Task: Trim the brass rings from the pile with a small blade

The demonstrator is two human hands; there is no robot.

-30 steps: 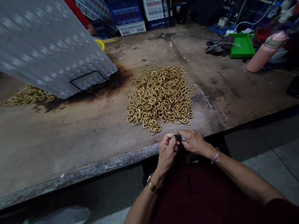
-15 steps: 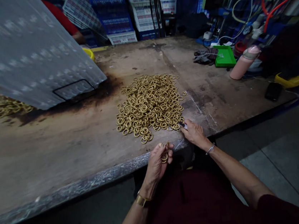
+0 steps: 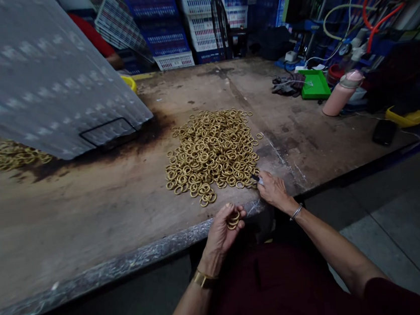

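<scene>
A heap of brass-coloured rings (image 3: 213,152) lies on the wooden table (image 3: 124,202). Near the table's front edge, my left hand (image 3: 222,229) is closed around a few brass rings (image 3: 234,220), which show between thumb and fingers. My right hand (image 3: 274,189) is at the heap's near right corner. Its fingers are wrapped round a small marker-like tool (image 3: 259,179) with a pale body and a dark tip. That tip is against or just over the rings at the edge of the heap; I cannot tell which.
A large grey ribbed panel (image 3: 45,80) leans at the left, with more rings (image 3: 8,156) beside it. Behind it shows a person's red sleeve (image 3: 92,37). At the right are a green tray (image 3: 314,85), a pink bottle (image 3: 342,93) and a black phone (image 3: 384,131).
The rings in my left hand have turned and show more openly between the fingers. My right hand stays at the heap's corner. The whole view has shifted slightly downward.
</scene>
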